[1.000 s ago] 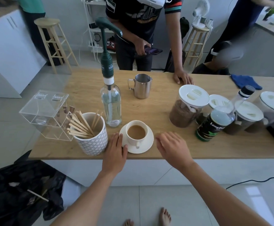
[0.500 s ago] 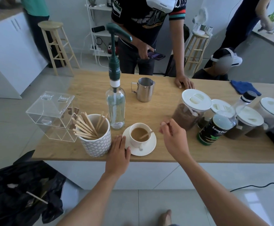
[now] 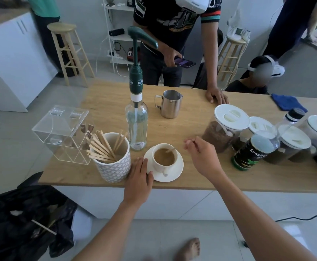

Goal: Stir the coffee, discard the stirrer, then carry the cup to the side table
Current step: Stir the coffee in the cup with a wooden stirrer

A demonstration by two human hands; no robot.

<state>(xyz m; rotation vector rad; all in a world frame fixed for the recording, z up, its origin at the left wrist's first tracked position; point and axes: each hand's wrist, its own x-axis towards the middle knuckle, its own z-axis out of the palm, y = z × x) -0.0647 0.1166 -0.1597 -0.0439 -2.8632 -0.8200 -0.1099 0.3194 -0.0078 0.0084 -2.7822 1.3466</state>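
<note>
Stirring looks to be the step in hand. Nearest of all, down off the table at the cup's 7 o'clock, a black bin bag [image 3: 12, 213] gapes with a stick on it, the likely drop for the stirrer when this is done.

Up at the near edge of the table [image 3: 191, 117], the left hand [image 3: 138, 178] lies flat with its fingers straight and together. It touches the saucer [image 3: 178, 166] at 8 o'clock, bracing it. On that saucer sits the cup [image 3: 158, 166], with milky coffee inside and its handle at 6.

The stirrer [image 3: 170, 150] dips in near the far rim and slants out toward 2 o'clock. There the right hand [image 3: 204, 157] hovers, fingertips [image 3: 188, 142] drawn into a pinch on the stick's top end, though blur hides the exact contact.

To do this well, small slow circles are the call, with the tip kept low and off the cup wall. The flat hand should bear down so the saucer cannot skate.

Beyond, the patterned pot of sticks [image 3: 114, 168] stands at 9, just beside the left hand. The pump bottle [image 3: 136, 129] rises at 11, the steel jug [image 3: 170, 106] at 12, and the lidded jars [image 3: 221, 136] crowd 2 to 3.
</note>
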